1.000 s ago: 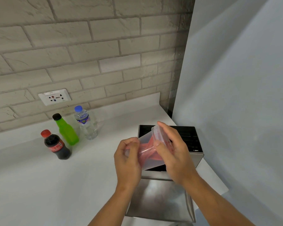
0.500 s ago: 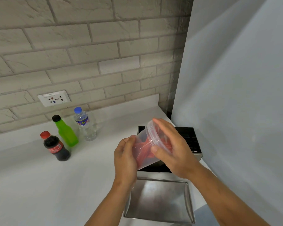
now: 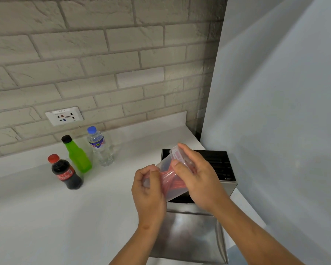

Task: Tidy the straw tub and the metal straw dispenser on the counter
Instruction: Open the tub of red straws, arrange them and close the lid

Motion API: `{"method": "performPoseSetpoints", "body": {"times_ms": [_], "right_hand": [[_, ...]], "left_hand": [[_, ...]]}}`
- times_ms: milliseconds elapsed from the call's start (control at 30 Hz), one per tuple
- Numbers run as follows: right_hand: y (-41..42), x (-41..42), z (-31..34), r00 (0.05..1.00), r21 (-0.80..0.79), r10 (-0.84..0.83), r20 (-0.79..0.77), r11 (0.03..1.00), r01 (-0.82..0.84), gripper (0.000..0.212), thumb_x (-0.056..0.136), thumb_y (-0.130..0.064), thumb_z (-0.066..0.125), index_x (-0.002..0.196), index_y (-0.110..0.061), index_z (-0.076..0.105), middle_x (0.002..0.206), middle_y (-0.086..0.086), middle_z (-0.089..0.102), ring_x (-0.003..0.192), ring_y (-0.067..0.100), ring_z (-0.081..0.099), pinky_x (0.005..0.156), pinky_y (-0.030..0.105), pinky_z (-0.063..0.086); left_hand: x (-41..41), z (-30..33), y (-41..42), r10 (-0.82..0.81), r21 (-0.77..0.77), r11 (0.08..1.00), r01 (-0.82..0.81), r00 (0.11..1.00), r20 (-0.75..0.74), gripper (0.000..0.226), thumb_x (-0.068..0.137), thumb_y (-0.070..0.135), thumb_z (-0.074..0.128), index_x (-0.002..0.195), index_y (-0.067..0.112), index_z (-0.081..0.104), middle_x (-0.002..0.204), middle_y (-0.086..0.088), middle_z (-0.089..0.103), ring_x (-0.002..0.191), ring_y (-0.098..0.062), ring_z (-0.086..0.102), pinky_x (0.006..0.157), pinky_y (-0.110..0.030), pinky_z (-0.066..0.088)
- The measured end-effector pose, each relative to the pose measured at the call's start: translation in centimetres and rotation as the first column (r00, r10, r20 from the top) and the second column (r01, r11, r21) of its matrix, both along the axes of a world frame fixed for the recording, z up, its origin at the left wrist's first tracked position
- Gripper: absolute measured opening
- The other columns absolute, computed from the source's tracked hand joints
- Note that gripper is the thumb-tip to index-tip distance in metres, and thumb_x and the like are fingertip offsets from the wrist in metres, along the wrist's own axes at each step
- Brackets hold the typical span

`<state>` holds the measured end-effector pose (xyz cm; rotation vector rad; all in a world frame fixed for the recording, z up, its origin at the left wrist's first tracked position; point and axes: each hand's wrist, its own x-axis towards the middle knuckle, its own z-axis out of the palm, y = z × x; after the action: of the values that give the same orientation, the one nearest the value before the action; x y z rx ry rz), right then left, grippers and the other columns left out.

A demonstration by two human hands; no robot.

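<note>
Head view: both hands, the left hand (image 3: 148,190) and right hand (image 3: 196,176), fingers clamped on the straw tub (image 3: 170,180), are tipping it flatter than a moment ago above the metal straw dispenser (image 3: 191,232), so emptying is probably underway.

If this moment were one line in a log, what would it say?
left hand: holds tub base | right hand: grips lid end | straw tub: tilted, red straws inside | metal straw dispenser: open, beneath tub
</note>
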<state>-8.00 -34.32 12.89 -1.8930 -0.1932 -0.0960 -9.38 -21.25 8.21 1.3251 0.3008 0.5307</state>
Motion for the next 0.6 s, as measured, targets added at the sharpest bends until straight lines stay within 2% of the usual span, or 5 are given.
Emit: {"method": "performPoseSetpoints", "body": {"times_ms": [133, 200, 333, 533, 600], "right_hand": [[-1.1, 0.1, 0.1, 0.991, -0.004, 0.134, 0.004, 0.991, -0.134, 0.075, 0.085, -0.068, 0.063, 0.152, -0.042, 0.044, 0.149, -0.029, 0.050, 0.139, -0.010, 0.045, 0.114, 0.024, 0.040], [-1.4, 0.0, -0.1, 0.983, -0.038, 0.175, 0.060, 0.984, -0.172, 0.069, 0.091, -0.060, 0.063, 0.152, -0.037, 0.044, 0.152, -0.022, 0.050, 0.142, 0.001, 0.047, 0.114, 0.028, 0.041], [-0.7, 0.1, -0.6, 0.987, 0.067, 0.080, 0.137, 0.994, -0.090, 0.054, 0.093, -0.050, 0.061, 0.145, -0.041, 0.049, 0.148, -0.017, 0.056, 0.140, 0.008, 0.052, 0.114, 0.034, 0.045], [0.1, 0.3, -0.6, 0.998, 0.064, 0.037, 0.058, 0.997, -0.041, 0.055, 0.093, -0.044, 0.064, 0.146, -0.031, 0.056, 0.143, -0.017, 0.059, 0.133, -0.003, 0.055, 0.113, 0.030, 0.046], [0.4, 0.3, -0.4, 0.999, 0.048, 0.015, 0.030, 0.999, -0.017, 0.060, 0.089, -0.053, 0.063, 0.146, -0.033, 0.057, 0.141, -0.020, 0.060, 0.130, -0.008, 0.055, 0.110, 0.023, 0.047]], "left_hand": [[0.5, 0.1, 0.6, -0.031, -0.024, 0.999, 0.030, 0.998, -0.052, 0.032, 0.078, 0.051, 0.061, 0.088, 0.025, 0.076, 0.090, 0.001, 0.078, 0.087, -0.016, 0.073, 0.075, -0.020, 0.055], [0.7, 0.4, 0.8, -0.025, -0.028, 0.999, 0.023, 0.997, -0.068, 0.036, 0.077, 0.055, 0.060, 0.088, 0.024, 0.076, 0.091, -0.001, 0.079, 0.086, -0.016, 0.074, 0.071, -0.020, 0.055], [0.4, 0.5, 0.6, -0.005, 0.018, 1.000, 0.005, 1.000, 0.005, 0.020, 0.083, 0.049, 0.062, 0.087, 0.034, 0.074, 0.095, -0.002, 0.079, 0.092, -0.019, 0.074, 0.079, -0.023, 0.057], [0.4, -0.5, 0.3, 0.031, 0.007, 0.999, -0.032, 0.999, 0.017, 0.030, 0.085, 0.049, 0.060, 0.093, 0.022, 0.070, 0.095, -0.005, 0.078, 0.090, -0.022, 0.073, 0.079, -0.027, 0.057], [0.4, -0.7, 0.4, 0.039, 0.022, 0.999, -0.039, 0.999, 0.019, 0.031, 0.086, 0.048, 0.059, 0.093, 0.020, 0.070, 0.093, -0.004, 0.078, 0.088, -0.017, 0.073, 0.078, -0.024, 0.057]]}}
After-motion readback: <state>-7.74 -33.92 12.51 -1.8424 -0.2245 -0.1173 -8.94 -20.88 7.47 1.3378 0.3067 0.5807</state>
